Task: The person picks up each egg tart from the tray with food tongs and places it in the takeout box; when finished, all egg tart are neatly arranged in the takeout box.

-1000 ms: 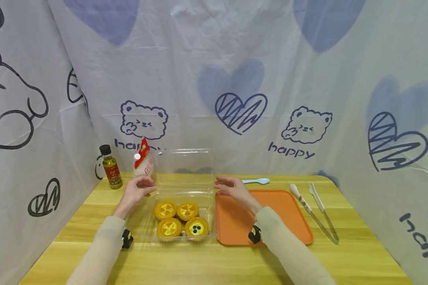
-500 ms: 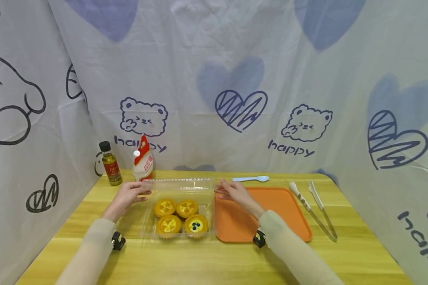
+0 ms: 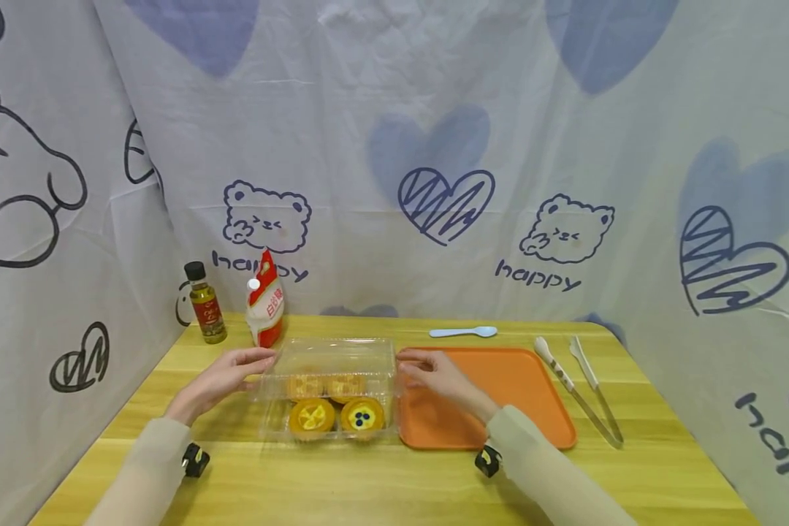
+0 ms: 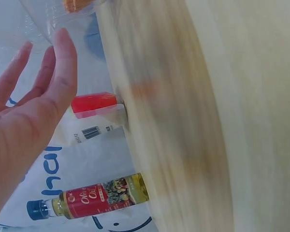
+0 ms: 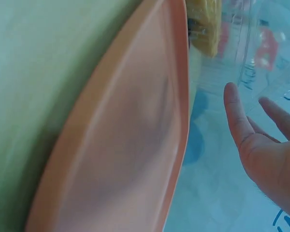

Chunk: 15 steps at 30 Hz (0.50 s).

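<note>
A clear plastic clamshell box holds several egg tarts; the front one on the right point(image 3: 362, 418) has dark berries, while the front left tart point(image 3: 312, 418) has yellow pieces on top. The box's transparent lid point(image 3: 338, 353) is tilted forward over the back tarts. At the lid's left side is my left hand point(image 3: 226, 376), its fingertips against the plastic. My right hand point(image 3: 448, 380) is at the opposite side, above the orange tray. In the wrist views, the fingers of the left hand point(image 4: 41, 96) and right hand point(image 5: 268, 145) look extended or loosely bent.
The orange tray point(image 3: 513, 409) lies right of the box. Tongs point(image 3: 581, 394) rest farther right, and a pale blue spoon point(image 3: 463, 332) lies behind the tray. An olive oil bottle point(image 3: 207, 310) and a red-and-white bag point(image 3: 266, 307) stand at the back left.
The lid has swung from upright down and forward, now covering the back tarts. Both hands have moved with it, toward the front, staying at its sides.
</note>
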Motion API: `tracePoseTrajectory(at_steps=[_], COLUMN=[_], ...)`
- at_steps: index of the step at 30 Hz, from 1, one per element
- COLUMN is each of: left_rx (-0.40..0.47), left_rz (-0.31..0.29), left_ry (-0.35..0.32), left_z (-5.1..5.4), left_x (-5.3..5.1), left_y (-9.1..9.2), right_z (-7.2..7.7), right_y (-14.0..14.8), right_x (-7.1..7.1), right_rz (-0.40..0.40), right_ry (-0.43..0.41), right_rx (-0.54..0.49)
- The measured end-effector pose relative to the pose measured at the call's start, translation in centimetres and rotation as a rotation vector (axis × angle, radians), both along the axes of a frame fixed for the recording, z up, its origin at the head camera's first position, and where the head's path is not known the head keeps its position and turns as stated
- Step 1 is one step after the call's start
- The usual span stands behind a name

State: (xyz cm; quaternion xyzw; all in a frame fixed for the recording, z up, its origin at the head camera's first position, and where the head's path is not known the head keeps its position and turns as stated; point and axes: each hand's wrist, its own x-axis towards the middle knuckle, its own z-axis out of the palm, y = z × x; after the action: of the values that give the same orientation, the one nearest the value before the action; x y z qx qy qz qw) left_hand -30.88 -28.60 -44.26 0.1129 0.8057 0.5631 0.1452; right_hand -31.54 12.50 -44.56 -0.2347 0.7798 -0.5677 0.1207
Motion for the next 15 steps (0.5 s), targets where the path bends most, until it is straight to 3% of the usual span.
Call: tracePoseTrajectory(at_steps=[10,15], left_rx=[-0.027,-0.01], left_rz=[-0.171,-0.248], left_ry=[-0.024,-0.103], left_z=[0.1,0.6], left_x=[2.0,3.0], left_y=[-0.8,-1.0], right_z=[-0.5,-1.0], right_y=[0.3,0.4], right_x=[2.9,4.3], right_rz=[0.016,0.029], right_ry=[-0.143,-0.213], right_rx=[0.003,-0.002])
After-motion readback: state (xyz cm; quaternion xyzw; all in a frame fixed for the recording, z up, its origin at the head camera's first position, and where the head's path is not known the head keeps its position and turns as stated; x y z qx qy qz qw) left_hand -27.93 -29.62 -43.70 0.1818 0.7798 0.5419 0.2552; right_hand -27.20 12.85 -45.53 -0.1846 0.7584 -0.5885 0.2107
